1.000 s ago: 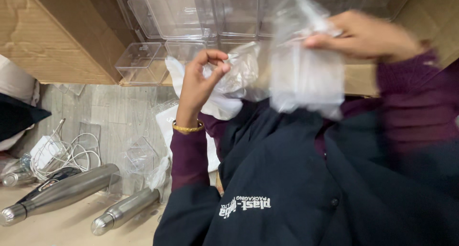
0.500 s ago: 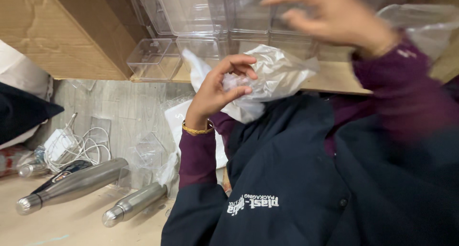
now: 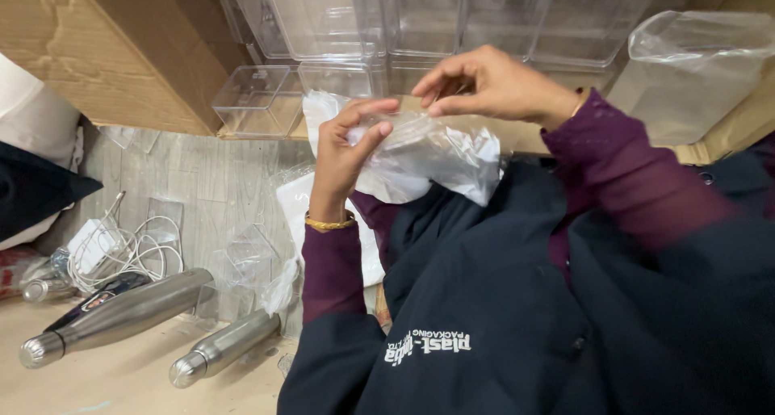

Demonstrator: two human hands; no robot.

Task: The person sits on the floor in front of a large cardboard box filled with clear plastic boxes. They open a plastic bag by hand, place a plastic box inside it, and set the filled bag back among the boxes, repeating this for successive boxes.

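A left hand and right hand both pinch the rim of a crumpled clear plastic bag held between them at chest height. Stacked clear plastic boxes wait just beyond the fingers; the bag's mouth looks barely opened, nothing visibly inside yet.

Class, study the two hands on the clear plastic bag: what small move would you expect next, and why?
Probably pulling the bag's edge apart. The left hand and right hand both pinch the top of the crumpled clear plastic bag close together, held above the dark jacket.
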